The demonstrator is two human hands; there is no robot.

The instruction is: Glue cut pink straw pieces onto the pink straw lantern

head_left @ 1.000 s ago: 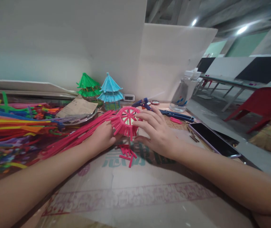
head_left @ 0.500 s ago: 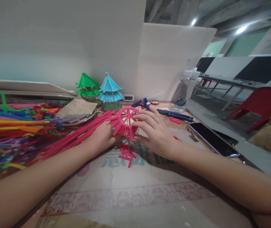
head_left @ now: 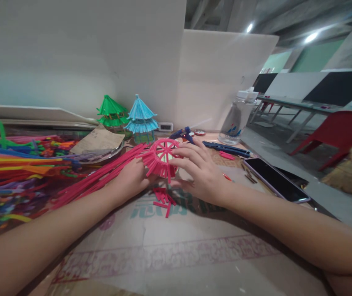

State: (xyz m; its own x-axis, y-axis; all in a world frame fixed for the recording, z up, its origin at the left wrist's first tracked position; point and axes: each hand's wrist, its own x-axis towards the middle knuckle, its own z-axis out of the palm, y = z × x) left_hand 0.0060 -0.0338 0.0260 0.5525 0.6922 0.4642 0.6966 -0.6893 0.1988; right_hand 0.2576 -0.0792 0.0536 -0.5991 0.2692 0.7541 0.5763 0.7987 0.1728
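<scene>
A pink pipe-cleaner roof (head_left: pixel 160 158), round with a spoked ring on top and a fringe of short strips hanging down, is between my hands above the table. My left hand (head_left: pixel 132 176) grips it from the left, its fingertips hidden behind the fringe. On the right side, my right hand (head_left: pixel 202 170) has its bent fingers against the rim, with the thumb lower down. Short cut pink pieces (head_left: pixel 163 197) lie on the table below. Long pink pipe cleaners (head_left: pixel 98 176) stretch out behind and left of my left hand.
Green (head_left: pixel 111 111) and blue (head_left: pixel 141 115) pipe-cleaner pavilions stand at the back beside a small digital clock (head_left: pixel 165 126). Many coloured pipe cleaners (head_left: pixel 18 164) fill the left. A blue glue gun (head_left: pixel 183 133), water bottle (head_left: pixel 235 119) and phone (head_left: pixel 276 179) are towards the right.
The view has shifted slightly. Both hands stay at the pink roof, and my right fingers have moved only a little at its rim.
</scene>
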